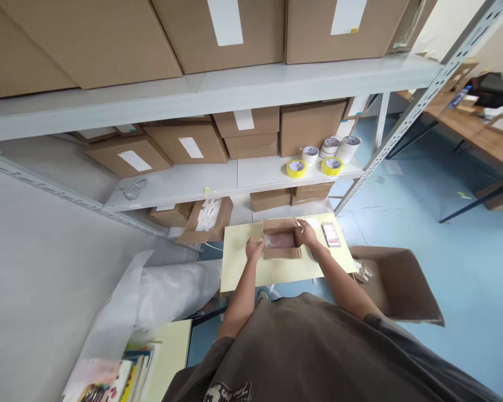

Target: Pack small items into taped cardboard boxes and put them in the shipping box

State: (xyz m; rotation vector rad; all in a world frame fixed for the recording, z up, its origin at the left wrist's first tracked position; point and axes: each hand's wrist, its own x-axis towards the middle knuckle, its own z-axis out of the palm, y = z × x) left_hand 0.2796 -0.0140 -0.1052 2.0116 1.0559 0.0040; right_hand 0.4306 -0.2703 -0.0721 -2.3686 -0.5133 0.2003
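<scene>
A small open cardboard box [281, 254] rests on the pale yellow table with its flaps folded out. Inside it lies a pinkish-brown item in clear wrap [280, 240]; its kind cannot be made out. My left hand [254, 249] is closed at the box's left end, fingers curled against the cardboard. At the opposite end my right hand [305, 233] grips the right side, some of its fingers hidden at the edge. A phone-like flat object [331, 234] lies right of the box, and a roll of tape shows partly under my right forearm.
Metal shelving [218, 97] with cardboard boxes rises ahead. Yellow tape [295, 168] and white tape rolls [349, 146] stand on its middle shelf. A large open carton [414, 285] sits on the floor at right. Rolled white packing foam [176, 290] lies at left, near books [140, 374].
</scene>
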